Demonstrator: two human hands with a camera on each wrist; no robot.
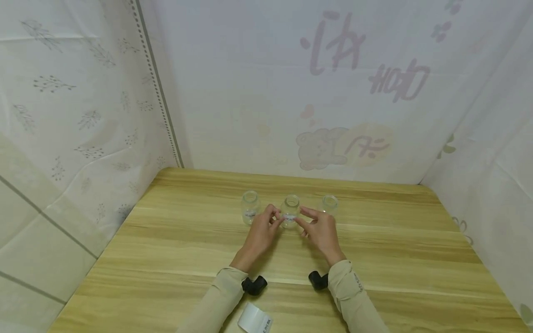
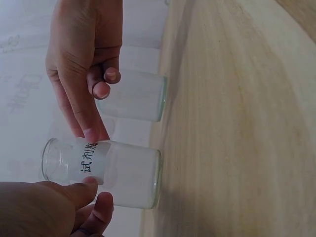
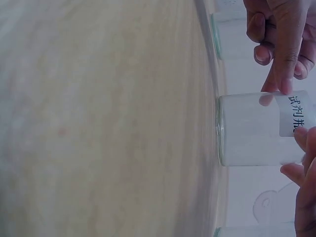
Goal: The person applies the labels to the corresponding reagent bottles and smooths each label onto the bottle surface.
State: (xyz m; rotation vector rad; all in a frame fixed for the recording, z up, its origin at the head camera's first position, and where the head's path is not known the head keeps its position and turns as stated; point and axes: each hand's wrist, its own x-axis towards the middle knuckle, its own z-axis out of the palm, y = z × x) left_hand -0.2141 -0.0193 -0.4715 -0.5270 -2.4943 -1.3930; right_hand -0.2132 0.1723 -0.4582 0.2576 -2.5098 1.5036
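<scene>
Clear round-bodied glass jar (image 2: 131, 170), open-mouthed, is stood upright on the table between the two hands; both are occupied with it. White rectangular label with black characters (image 2: 94, 163) is seen flat on its near face. Left hand (image 1: 263, 226): nearly closed, jar's left side pinched, thumb on the label's edge. Right hand (image 1: 321, 230): likewise nearly closed, jar's right side pinched, thumb at the label's other edge. Second clear glass jar, labelled (image 1: 250, 207), is placed just left of the left hand. Third clear glass jar (image 1: 330, 205) is partly hidden behind the right hand. Beige long sleeves (image 1: 220, 289) are worn behind both hands; a black bent tube-like piece (image 1: 256, 286) is seen at the left one's inner side. Curled white sheet with black print (image 1: 253, 318) is left nearer the body than the left hand. Light wood-grain table (image 1: 175, 245) is spread under everything.
</scene>
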